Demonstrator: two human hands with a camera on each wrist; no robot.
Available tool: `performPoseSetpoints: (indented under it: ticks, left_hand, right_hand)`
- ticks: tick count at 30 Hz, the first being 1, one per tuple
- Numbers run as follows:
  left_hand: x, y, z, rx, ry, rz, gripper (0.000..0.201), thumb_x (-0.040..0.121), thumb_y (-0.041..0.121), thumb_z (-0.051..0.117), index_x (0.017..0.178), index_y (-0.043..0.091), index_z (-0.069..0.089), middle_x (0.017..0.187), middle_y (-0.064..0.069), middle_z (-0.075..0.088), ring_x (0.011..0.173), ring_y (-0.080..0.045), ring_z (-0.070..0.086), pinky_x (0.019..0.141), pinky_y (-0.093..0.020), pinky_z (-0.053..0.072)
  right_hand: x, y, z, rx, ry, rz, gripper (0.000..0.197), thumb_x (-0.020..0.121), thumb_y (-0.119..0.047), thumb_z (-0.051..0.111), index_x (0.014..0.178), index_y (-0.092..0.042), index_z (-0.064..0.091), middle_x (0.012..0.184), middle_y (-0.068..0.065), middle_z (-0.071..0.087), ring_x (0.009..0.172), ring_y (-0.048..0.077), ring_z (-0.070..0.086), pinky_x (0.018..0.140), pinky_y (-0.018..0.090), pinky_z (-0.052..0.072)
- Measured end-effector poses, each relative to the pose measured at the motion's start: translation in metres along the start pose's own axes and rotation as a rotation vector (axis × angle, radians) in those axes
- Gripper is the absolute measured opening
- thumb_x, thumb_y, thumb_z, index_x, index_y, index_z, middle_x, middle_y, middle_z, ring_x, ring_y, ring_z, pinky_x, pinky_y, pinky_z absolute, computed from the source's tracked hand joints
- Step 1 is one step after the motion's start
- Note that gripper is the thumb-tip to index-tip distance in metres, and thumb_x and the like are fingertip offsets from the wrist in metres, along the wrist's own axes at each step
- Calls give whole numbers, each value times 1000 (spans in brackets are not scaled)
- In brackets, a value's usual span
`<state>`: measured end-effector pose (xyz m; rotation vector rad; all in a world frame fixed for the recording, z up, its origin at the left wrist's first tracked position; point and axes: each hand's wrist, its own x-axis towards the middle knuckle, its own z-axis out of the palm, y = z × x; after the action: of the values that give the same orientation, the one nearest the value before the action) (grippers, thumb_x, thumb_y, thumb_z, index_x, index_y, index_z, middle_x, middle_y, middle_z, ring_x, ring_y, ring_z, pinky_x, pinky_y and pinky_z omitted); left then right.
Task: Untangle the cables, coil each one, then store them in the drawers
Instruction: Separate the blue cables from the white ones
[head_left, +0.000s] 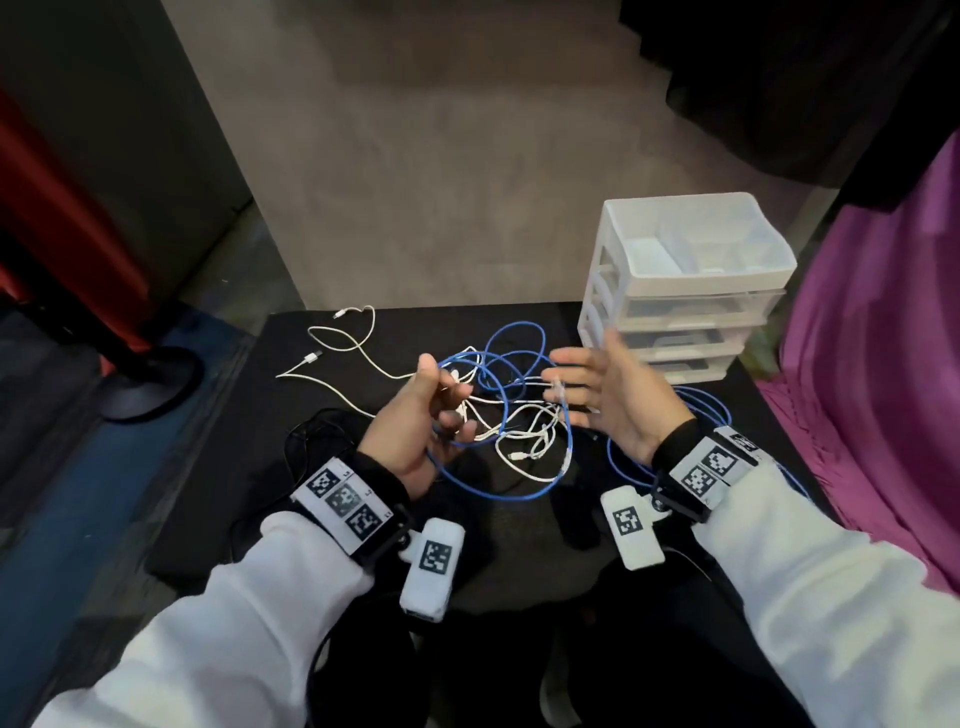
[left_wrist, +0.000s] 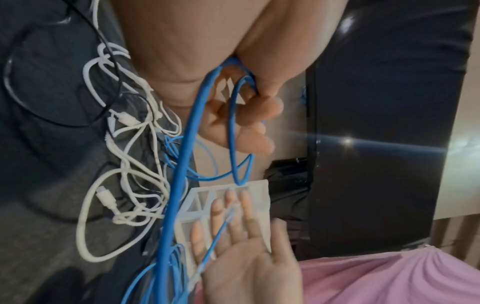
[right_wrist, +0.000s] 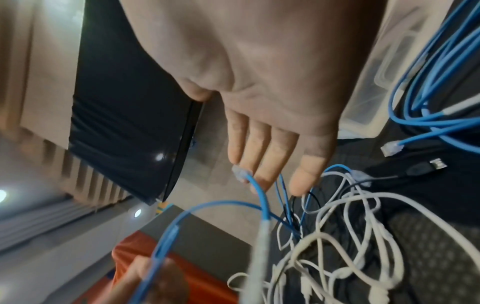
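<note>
My left hand (head_left: 452, 410) grips loops of a blue network cable (head_left: 570, 441) above the black table, fingers curled round the strands (left_wrist: 233, 127). The cable's clear plug (head_left: 558, 387) lies against the straight fingers of my right hand (head_left: 576, 389), which is held flat with its palm facing the left hand (right_wrist: 265, 164). Thin white cables (head_left: 519, 436) hang knotted through the blue loops and trail off left across the table. A second blue cable (head_left: 701, 410) lies under my right wrist. The white drawer unit (head_left: 691, 312) stands at the back right, its drawers pushed in.
A black cable (head_left: 317, 431) lies on the black table (head_left: 260, 493) by my left wrist. A pink cloth (head_left: 883, 364) hangs along the right edge. A round stand base (head_left: 150, 384) sits on the floor at the left.
</note>
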<state>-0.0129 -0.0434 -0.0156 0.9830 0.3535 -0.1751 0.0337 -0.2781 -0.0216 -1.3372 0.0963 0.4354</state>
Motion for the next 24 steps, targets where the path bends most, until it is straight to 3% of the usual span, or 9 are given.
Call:
performPoseSetpoints:
  ticks: [2, 4, 6, 9, 11, 14, 18, 20, 24]
  left_hand:
    - [-4, 6, 3, 28, -31, 11, 37, 101, 55, 47, 83, 24, 55, 80, 4, 57, 43, -2, 36, 49, -17, 49]
    - [-9, 12, 9, 50, -89, 3, 38, 101, 56, 46, 84, 24, 55, 79, 5, 54, 43, -2, 34, 46, -16, 46]
    - [-12, 19, 15, 49, -160, 11, 39, 102, 57, 44, 85, 23, 53, 77, 5, 51, 43, -2, 32, 44, -15, 43]
    - [-13, 39, 20, 23, -186, 96, 38, 103, 57, 41, 86, 25, 51, 74, 7, 47, 44, -2, 28, 42, -13, 38]
    - [-10, 53, 19, -14, -139, 208, 37, 105, 53, 39, 88, 23, 52, 69, 8, 45, 44, -2, 26, 42, -14, 33]
    - [-4, 61, 16, 110, -10, 405, 36, 110, 43, 34, 90, 19, 52, 63, 9, 44, 42, -3, 23, 40, -16, 22]
    - [8, 46, 17, 456, 127, 629, 33, 105, 44, 40, 87, 21, 54, 65, 6, 47, 45, -8, 32, 46, -25, 29]
    - [11, 36, 24, 557, 104, 668, 29, 98, 48, 50, 85, 22, 57, 71, 3, 54, 51, -11, 40, 53, -30, 34]
    - [3, 17, 52, 630, -137, 688, 10, 98, 12, 64, 92, 4, 65, 80, -3, 67, 71, -8, 61, 72, -23, 49]
  right_hand:
    - [4, 10, 12, -169, 41, -68, 30, 108, -37, 49, 124, -17, 65, 113, 14, 70, 94, 19, 67, 79, 34, 52]
    - [10, 20, 24, -353, -5, -143, 23, 104, -23, 61, 126, -27, 64, 105, 4, 67, 94, 12, 66, 79, 32, 55]
    - [17, 27, 34, -479, -48, -141, 17, 100, -26, 67, 116, -32, 71, 107, 0, 72, 93, 5, 65, 78, 30, 54]
    - [29, 31, 36, -636, -1, -104, 20, 101, -36, 64, 95, -22, 78, 98, 0, 75, 89, 10, 63, 75, 34, 55]
    - [35, 25, 35, -608, 70, -130, 29, 104, -33, 58, 85, -19, 75, 88, -2, 74, 82, 15, 65, 71, 36, 53]
    - [32, -2, 38, -504, 187, -270, 29, 108, -23, 50, 84, -16, 66, 73, 3, 68, 59, 16, 61, 57, 29, 46]
    - [20, -52, 50, -380, 247, -460, 30, 110, -28, 45, 89, -18, 63, 58, -2, 59, 42, 11, 49, 42, 22, 41]
    - [16, -67, 56, -275, 192, -471, 30, 111, -31, 44, 93, -18, 64, 55, -5, 55, 40, 13, 44, 42, 23, 38]
    - [13, -76, 69, -136, 38, -478, 33, 112, -28, 42, 98, -8, 64, 56, 2, 51, 41, 18, 42, 43, 27, 39]
